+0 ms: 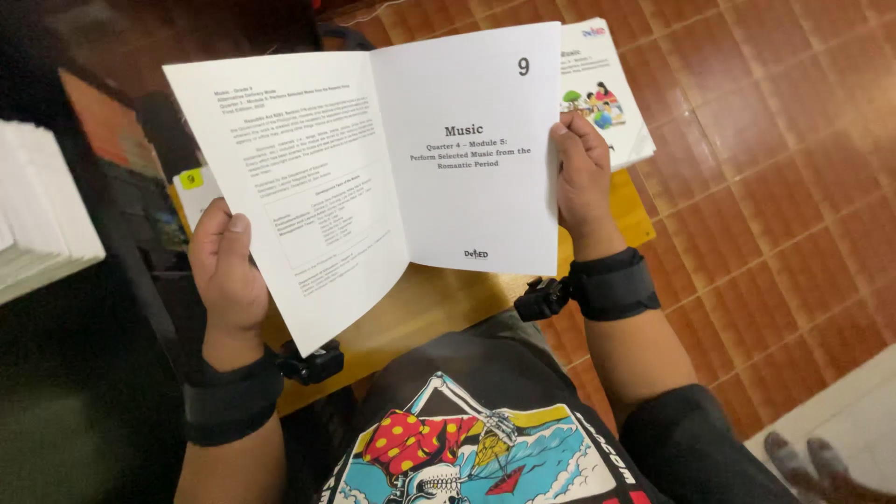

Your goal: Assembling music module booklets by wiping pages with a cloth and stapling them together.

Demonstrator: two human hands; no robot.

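Wooden table [439, 308] stands on reddish tiled floor [775, 168].

Open booklet [373, 168]: you hold it above the wooden table [429, 308], centre of view.
Left hand [227, 271]: on the booklet's edge at 8 o'clock.
Right hand [583, 182]: on its edge at 3 o'clock.
Closed booklet [607, 89]: on the table, behind the open one, at 2 o'clock.
Paper stack [37, 215]: far off at 9 o'clock.
Tiled floor [775, 187]: right of the table.
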